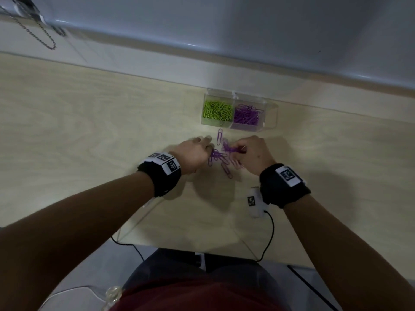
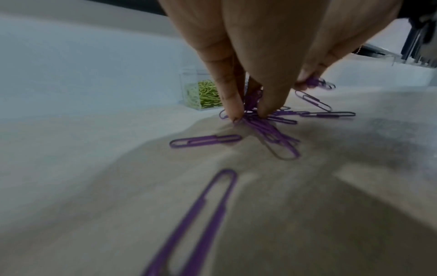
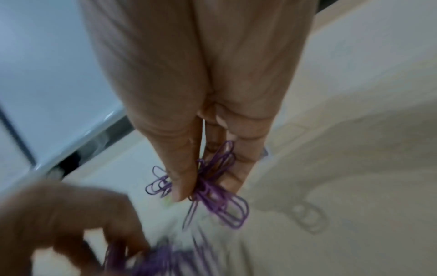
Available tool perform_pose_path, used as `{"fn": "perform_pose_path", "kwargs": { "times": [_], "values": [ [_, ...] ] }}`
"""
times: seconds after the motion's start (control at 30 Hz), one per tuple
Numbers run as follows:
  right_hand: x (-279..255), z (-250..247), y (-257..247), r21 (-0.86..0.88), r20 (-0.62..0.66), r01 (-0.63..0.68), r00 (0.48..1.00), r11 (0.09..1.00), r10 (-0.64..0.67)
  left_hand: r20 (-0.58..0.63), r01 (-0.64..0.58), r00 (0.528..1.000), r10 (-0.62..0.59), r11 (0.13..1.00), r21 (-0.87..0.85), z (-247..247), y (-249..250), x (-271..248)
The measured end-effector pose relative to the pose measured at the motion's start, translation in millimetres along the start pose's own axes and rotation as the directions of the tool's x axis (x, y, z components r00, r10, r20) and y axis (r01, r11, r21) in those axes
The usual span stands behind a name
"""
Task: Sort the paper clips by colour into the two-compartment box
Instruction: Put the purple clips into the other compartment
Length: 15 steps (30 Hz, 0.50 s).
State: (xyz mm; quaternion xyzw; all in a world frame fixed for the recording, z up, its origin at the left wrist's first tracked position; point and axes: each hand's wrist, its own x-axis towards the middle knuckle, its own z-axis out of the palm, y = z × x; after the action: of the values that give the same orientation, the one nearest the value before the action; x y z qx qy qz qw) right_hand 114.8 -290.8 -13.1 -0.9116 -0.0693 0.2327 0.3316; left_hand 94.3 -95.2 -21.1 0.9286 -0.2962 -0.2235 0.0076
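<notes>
Both hands work low over the pale wooden table (image 1: 89, 122), close together at the middle of the head view. At about seven o'clock from the loose pile, the left hand (image 1: 193, 153) has its fingers (image 2: 231, 104) drawn together and pressed down into a cluster of purple paper clips (image 1: 219, 157), pinching several against the tabletop. At about three o'clock from that pile, the right hand (image 1: 252, 153) grasps a small bunch of purple clips (image 3: 212, 186) between thumb and fingertips, lifted off the surface. Black wrist bands with printed markers (image 1: 171, 166) sit on both forearms, and a black cable (image 1: 270, 234) trails off the near table edge at five o'clock.

Around the hands more purple clips lie flat and apart; a single clip (image 1: 219, 136) points toward twelve o'clock, between the hands and the box.

Farther off, at roughly one o'clock from the hands, stands the clear two-compartment box (image 1: 269, 115). Its left compartment holds green paper clips (image 1: 216, 111) and its right one holds purple paper clips (image 1: 247, 116). Beyond it runs a pale wall panel (image 1: 224, 23).
</notes>
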Motion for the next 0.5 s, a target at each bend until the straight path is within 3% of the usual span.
{"fn": "perform_pose_path", "kwargs": {
  "times": [0.13, 0.3, 0.4, 0.5],
  "values": [
    [11.4, -41.8, -3.9, 0.295, -0.124, 0.010, 0.992, 0.956, 0.028, -0.012, -0.057, 0.998, 0.058, 0.998, 0.041, -12.9, -3.1, 9.7],
    [38.9, -74.5, -12.6, 0.465, -0.304, 0.141, 0.953, 0.874, 0.008, -0.187, -0.021, 0.982, -0.037, 0.954, -0.300, -29.0, -6.0, 18.6],
    [50.7, -71.6, -7.4, 0.471, -0.333, 0.143, 0.943, 0.870, 0.026, -0.386, -0.045, 0.904, -0.183, 0.858, -0.512, -49.6, 0.3, 23.0],
    [49.2, -63.8, 5.7, 0.520, -0.266, 0.080, 0.961, 0.850, 0.072, -0.425, -0.017, 0.828, -0.366, 0.741, -0.671, -70.8, 8.6, 36.7]
  ]
}}
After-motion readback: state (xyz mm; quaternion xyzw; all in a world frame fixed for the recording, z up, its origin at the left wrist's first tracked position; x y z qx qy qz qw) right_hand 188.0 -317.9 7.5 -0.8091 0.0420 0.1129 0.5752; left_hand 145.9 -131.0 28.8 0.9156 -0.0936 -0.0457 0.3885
